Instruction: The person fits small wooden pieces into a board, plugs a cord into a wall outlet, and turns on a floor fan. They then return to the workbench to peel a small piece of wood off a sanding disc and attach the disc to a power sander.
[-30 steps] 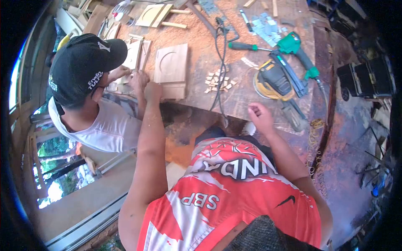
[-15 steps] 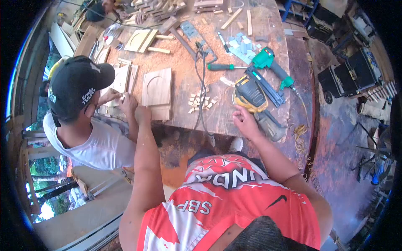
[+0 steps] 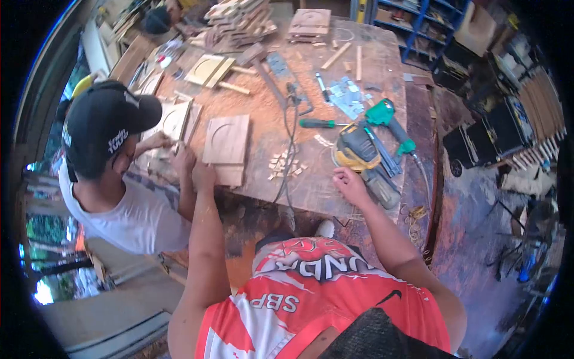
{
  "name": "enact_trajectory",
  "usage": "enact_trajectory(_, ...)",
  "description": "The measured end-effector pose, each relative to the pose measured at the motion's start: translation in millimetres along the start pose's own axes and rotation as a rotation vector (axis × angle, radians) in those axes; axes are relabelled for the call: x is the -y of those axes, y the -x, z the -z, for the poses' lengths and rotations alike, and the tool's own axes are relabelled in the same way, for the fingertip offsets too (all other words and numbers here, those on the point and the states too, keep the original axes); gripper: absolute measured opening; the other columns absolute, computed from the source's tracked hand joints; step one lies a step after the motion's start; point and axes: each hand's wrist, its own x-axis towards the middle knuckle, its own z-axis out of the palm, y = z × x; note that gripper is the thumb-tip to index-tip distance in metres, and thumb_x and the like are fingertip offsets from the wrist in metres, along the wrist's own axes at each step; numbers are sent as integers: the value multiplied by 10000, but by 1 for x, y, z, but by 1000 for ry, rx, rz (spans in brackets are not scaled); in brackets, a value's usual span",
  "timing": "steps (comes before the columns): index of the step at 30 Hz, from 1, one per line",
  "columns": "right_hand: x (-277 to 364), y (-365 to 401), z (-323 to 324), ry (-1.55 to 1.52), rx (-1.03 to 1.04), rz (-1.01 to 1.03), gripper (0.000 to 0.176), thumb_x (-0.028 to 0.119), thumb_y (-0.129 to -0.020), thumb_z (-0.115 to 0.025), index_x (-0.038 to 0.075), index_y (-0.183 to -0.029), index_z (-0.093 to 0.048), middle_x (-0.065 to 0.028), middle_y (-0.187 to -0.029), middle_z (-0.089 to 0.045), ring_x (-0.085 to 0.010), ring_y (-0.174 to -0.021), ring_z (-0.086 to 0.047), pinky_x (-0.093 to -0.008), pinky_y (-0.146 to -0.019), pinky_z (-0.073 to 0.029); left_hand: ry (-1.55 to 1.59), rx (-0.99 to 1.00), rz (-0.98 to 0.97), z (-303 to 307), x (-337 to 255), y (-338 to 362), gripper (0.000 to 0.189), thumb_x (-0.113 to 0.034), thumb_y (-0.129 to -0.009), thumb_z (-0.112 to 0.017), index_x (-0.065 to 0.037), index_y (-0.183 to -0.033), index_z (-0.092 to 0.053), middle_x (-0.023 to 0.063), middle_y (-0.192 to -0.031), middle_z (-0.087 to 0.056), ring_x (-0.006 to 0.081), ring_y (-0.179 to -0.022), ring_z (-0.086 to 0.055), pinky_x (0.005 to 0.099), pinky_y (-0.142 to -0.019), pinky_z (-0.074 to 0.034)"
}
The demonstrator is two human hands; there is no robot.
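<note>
My left hand is closed at the table's near edge, touching or just beside the lower left corner of a wooden panel with a curved groove. Its fingertips are hidden, so anything held in them cannot be made out. A paler strip of wood shows below the panel. My right hand is over the table with fingers loosely bent and apart, holding nothing. Just beyond its fingers lies a yellow and black power sander. Small wood pieces lie in a pile between my hands.
Left of me a co-worker in a black cap handles another grooved panel. A green nail gun, a screwdriver, a hammer and a cable lie on the sawdust-covered table. Stacked wood stands at the back.
The camera view has shifted, showing more of the table's far side and the shelves. My hands stay in nearly the same places, and the co-worker's head is slightly lower.
</note>
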Motion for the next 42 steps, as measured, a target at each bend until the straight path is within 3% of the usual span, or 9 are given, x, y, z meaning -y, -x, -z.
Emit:
enact_trajectory(6, -14, -3, -11, 245, -162, 171, 187, 104, -847, -635, 32, -1018, -611, -37, -811, -624, -87, -658, -570, -250, -612, -477, 125, -89, 143, 13, -21, 26, 268, -200, -803, -621, -56, -1019, -554, 161, -1054, -592, 356, -1076, -550, 448, -871, -457)
enact_trajectory(8, -16, -3, -11, 257, -160, 159, 183, 102, -846, -633, 38, -1016, -617, -43, -820, -628, -94, -675, -580, -252, -626, -481, 132, -221, -163, 2, -20, 24, 244, -163, -783, -634, -41, -980, -559, 158, -1060, -564, 358, -1084, -530, 447, -896, -432)
enact_trajectory(13, -9, -1, -16, 311, -232, 152, 173, 95, -863, -609, 33, -1023, -627, -63, -851, -643, -121, -751, -608, -272, -694, -493, 425, -334, -457, -16, -60, 1, 303, -105, -721, -681, -45, -1008, -602, 210, -1196, -543, 360, -1161, -484, 419, -1024, -366)
enact_trajectory(17, -43, -8, -9, 182, -272, -34, 149, 103, -882, -596, 3, -990, -619, -55, -849, -632, -116, -754, -599, -275, -698, -493, 476, -244, -534, -12, -89, -29, 291, -81, -730, -654, -62, -1007, -571, 222, -1195, -509, 388, -1164, -456, 480, -1009, -349)
enact_trajectory(21, -36, -8, -14, 448, -359, 189, 144, 91, -864, -594, -16, -959, -613, -70, -810, -627, -147, -711, -592, -282, -667, -489, 469, -150, -534, -28, -91, -45, 284, -111, -738, -657, -65, -1008, -581, 204, -1198, -501, 379, -1152, -456, 474, -1003, -347)
enact_trajectory(28, -48, -12, -8, 550, -378, 203, 128, 116, -909, -564, -3, -945, -595, -8, -699, -560, -86, -600, -504, -236, -559, -419, 506, -108, -499, -22, -80, -58, 303, -161, -746, -670, -78, -1027, -594, 175, -1236, -476, 366, -1201, -417, 475, -1031, -314)
enact_trajectory(38, -68, -9, 4, 488, -406, -68, 179, 160, -903, -583, -17, -917, -606, -55, -777, -591, -137, -684, -527, -282, -623, -449, 544, -36, -569, -10, -9, -36, 281, -152, -737, -683, -87, -993, -585, 161, -1218, -486, 360, -1179, -441, 482, -1011, -335)
enact_trajectory(40, -52, -10, -7, 522, -413, 6, 145, 162, -941, -553, 22, -924, -582, 0, -697, -529, -58, -581, -461, -203, -523, -372, 531, -47, -589, -6, -3, -32, 274, -153, -737, -686, -87, -981, -581, 155, -1208, -492, 361, -1161, -454, 478, -997, -352)
enact_trajectory(42, -31, -10, -18, 589, -423, 145, 147, 150, -933, -553, 7, -934, -587, -28, -750, -554, -83, -641, -497, -221, -578, -406, 512, -35, -602, -8, -3, -32, 266, -152, -741, -682, -89, -979, -581, 149, -1205, -495, 353, -1162, -455, 481, -1002, -344)
